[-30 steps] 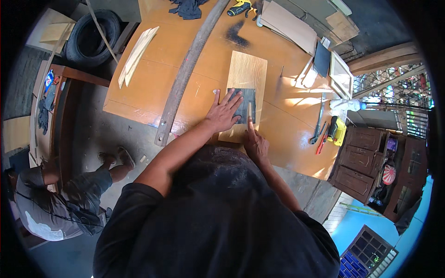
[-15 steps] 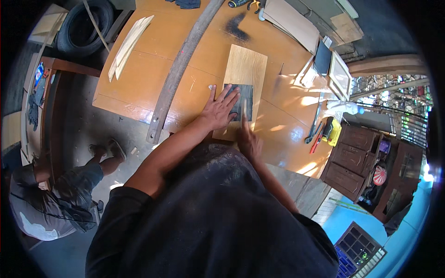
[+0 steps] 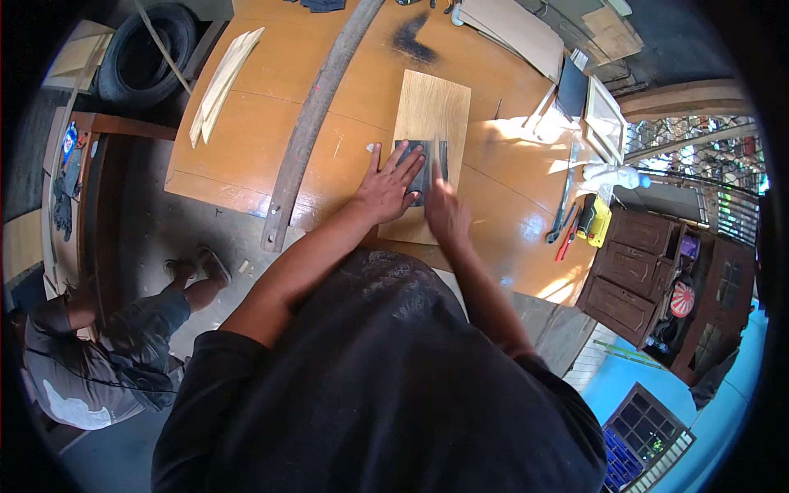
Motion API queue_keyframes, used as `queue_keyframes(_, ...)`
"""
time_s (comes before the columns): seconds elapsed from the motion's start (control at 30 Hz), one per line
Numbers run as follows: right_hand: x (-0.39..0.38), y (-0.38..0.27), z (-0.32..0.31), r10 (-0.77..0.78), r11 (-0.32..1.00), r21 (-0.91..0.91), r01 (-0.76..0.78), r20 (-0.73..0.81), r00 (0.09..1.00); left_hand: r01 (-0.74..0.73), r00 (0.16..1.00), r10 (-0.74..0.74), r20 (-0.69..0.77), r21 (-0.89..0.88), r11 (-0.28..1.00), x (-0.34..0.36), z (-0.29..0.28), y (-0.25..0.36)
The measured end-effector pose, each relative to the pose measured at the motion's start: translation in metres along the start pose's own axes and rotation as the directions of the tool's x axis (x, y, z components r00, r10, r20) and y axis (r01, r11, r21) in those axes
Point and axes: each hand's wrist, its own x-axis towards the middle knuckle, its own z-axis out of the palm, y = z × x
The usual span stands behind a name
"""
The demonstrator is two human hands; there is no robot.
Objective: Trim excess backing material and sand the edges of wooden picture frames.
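A dark grey sheet [image 3: 422, 187], which looks like sandpaper, lies on a light wood-grain board [image 3: 434, 103] in front of me. My left hand [image 3: 386, 189] presses flat on the sheet's left side, fingers spread. In my right hand [image 3: 448, 218] is a thin pale wooden stick [image 3: 436, 154], pinched with its length along the right part of the sheet. The stick and the hand are slightly blurred by motion. Whether the stick's underside touches the sheet is hard to make out.
A long grey wooden bar [image 3: 316, 123] crosses the orange-brown table [image 3: 345, 164] left of the board. Pale wood strips [image 3: 222, 90] lie farther left. Pliers with red handles [image 3: 567, 242] and a yellow tool [image 3: 600, 222] sit at the right edge. A person [image 3: 99, 353] sits at lower left.
My right hand and the wooden stick have slid forward, away from me, along the sheet. My left hand stays pressed on the sheet. The whole view has shifted slightly.
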Motion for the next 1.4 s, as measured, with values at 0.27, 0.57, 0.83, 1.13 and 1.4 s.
queue_keyframes(0.27, 0.005, 0.006, 0.007, -0.022, 0.999, -0.038, 0.021, -0.023, 0.999, -0.011, 0.999, 0.010, 0.033, 0.012, 1.000, 0.001, -0.005, 0.001)
queue_keyframes(0.57, 0.003, 0.003, 0.004, -0.024, 0.997, -0.067, 0.025, 0.010, 1.000, 0.002, 1.000, -0.002, -0.020, -0.026, 1.000, -0.001, 0.002, -0.002)
queue_keyframes(0.83, 0.000, 0.009, 0.014, -0.009, 0.996, -0.086, 0.007, -0.021, 1.000, -0.022, 1.000, 0.022, -0.004, -0.034, 0.999, 0.002, -0.007, 0.002)
queue_keyframes(1.13, 0.011, 0.003, 0.010, -0.050, 0.998, -0.032, 0.048, -0.083, 0.995, -0.009, 1.000, 0.009, -0.022, -0.006, 1.000, -0.002, -0.003, 0.001)
queue_keyframes(1.4, -0.027, -0.003, 0.001, -0.001, 1.000, -0.030, 0.001, 0.002, 1.000, -0.014, 1.000, 0.014, -0.016, -0.012, 1.000, -0.001, -0.003, 0.002)
